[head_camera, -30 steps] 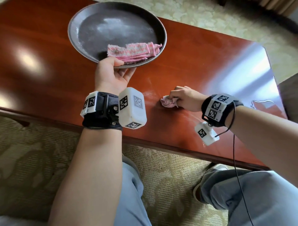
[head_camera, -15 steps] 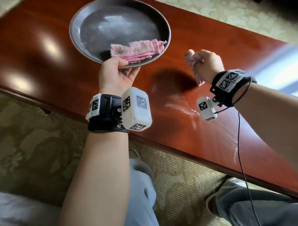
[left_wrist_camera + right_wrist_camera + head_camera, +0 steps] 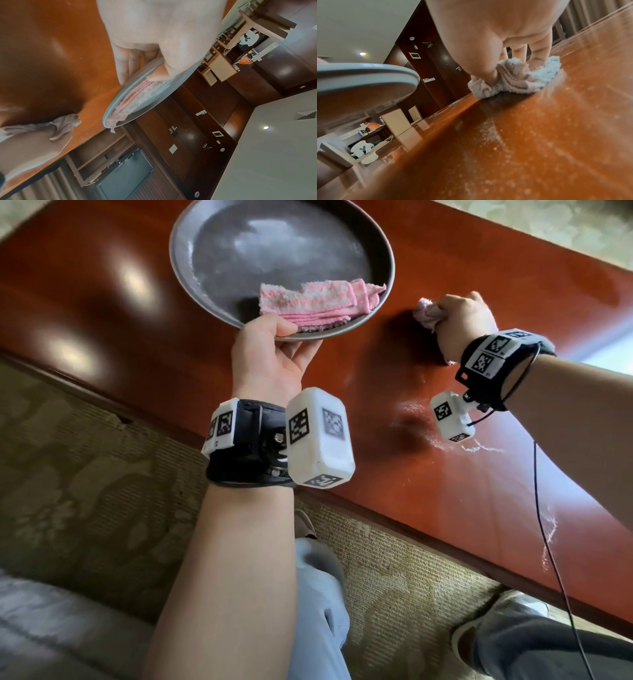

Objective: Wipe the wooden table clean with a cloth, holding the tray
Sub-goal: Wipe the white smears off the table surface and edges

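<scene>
My left hand point(image 3: 270, 347) grips the near rim of a round grey metal tray point(image 3: 212, 244), thumb on top, fingers underneath, holding it above the red-brown wooden table point(image 3: 428, 491). A folded pink cloth point(image 3: 308, 301) lies in the tray's near side; the left wrist view shows the thumb point(image 3: 159, 75) pressing next to that cloth point(image 3: 130, 97). My right hand point(image 3: 459, 320) grips a bunched pale pink cloth point(image 3: 426, 311) and presses it on the table right of the tray. In the right wrist view the fingers point(image 3: 539, 54) curl into the cloth point(image 3: 515, 79) on the wood.
White powdery streaks point(image 3: 411, 412) lie on the table near my right wrist and further right point(image 3: 548, 539). The table's near edge point(image 3: 411, 535) runs diagonally above patterned carpet point(image 3: 85, 474). My knees and a shoe point(image 3: 469, 642) are below.
My right hand left the near middle of the table, lifted with the cloth, and now presses it on the wood further back, beside the tray. The left hand keeps its hold.
</scene>
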